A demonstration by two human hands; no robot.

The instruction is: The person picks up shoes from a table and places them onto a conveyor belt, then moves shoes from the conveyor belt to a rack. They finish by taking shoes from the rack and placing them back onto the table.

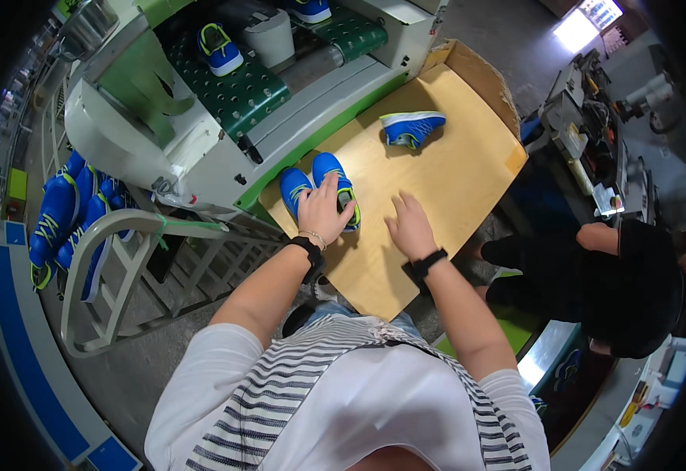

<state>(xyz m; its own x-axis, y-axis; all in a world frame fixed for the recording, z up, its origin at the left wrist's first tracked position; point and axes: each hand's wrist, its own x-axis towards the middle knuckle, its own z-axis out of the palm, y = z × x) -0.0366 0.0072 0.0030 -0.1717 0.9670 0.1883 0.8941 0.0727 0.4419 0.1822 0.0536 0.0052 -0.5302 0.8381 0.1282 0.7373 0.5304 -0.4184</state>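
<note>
Currently, the left hand (322, 215) lay over a pair of blue shoes at the near left edge of a pale board (464, 177), its fingers stretched forward and its thumb set well apart from them. The palm side was hidden, so whether the fingers gripped anything could not be told. Of that pair, the left shoe (293, 185) stood close beside the right shoe (328, 164), toes pointing away from the person, and the hand covered part of both. The right hand (415, 232) hovered above the board, holding nothing, with its fingers slightly bent and parted and its thumb spread out to the left. Farther off on the same board, a lone blue shoe (416, 126) lay tipped over, white sole turned away from the person. A dark band circled each wrist. Beyond the board ran a machine with a green perforated belt (252, 102), which carried another blue shoe (219, 52) and stood near a pale container (271, 41). More blue shoes (56, 206) were bunched at the left, next to a pale metal rack (71, 302). A co-worker (625, 286) in black was off to the right
</note>
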